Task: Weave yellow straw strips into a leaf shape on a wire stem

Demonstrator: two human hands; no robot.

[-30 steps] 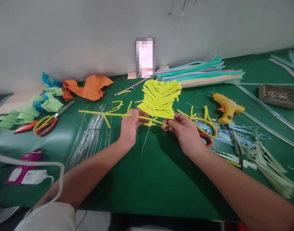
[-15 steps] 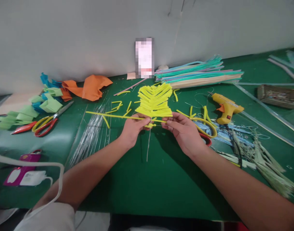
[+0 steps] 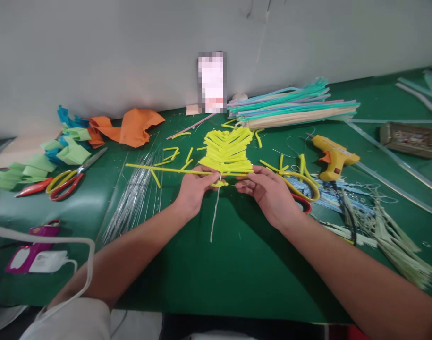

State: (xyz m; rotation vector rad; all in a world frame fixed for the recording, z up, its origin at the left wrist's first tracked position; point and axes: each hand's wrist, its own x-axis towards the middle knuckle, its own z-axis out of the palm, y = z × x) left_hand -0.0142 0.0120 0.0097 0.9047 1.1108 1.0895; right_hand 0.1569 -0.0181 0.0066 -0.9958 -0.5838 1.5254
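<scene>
My left hand [image 3: 195, 191] pinches the lower end of a leaf shape made of yellow pipe cleaners [image 3: 227, 148], together with a long yellow pipe cleaner [image 3: 159, 168] that sticks out to the left. From the pinch a twisted wire stem [image 3: 214, 219] hangs down toward me. Thumb and fingers of my right hand [image 3: 268, 192] are closed at the right end of that long pipe cleaner, by the leaf's lower right edge. Both hands are just above the table, and their fingertips are partly hidden. Short yellow offcuts [image 3: 171, 155] lie left of the leaf.
Behind the leaf lies a bundle of pastel pipe cleaners [image 3: 293, 109]; a phone [image 3: 211, 82] leans on the wall. On the right are a yellow glue gun [image 3: 334, 156], scissors [image 3: 313, 191] and a small box [image 3: 410, 140]. Left are thin wires [image 3: 131, 198], more scissors [image 3: 67, 184] and orange fabric [image 3: 138, 126].
The right-hand end of the long pipe cleaner has come up level against the leaf's bottom row, with my right fingers on it. The wire stem's lower end has swung slightly left.
</scene>
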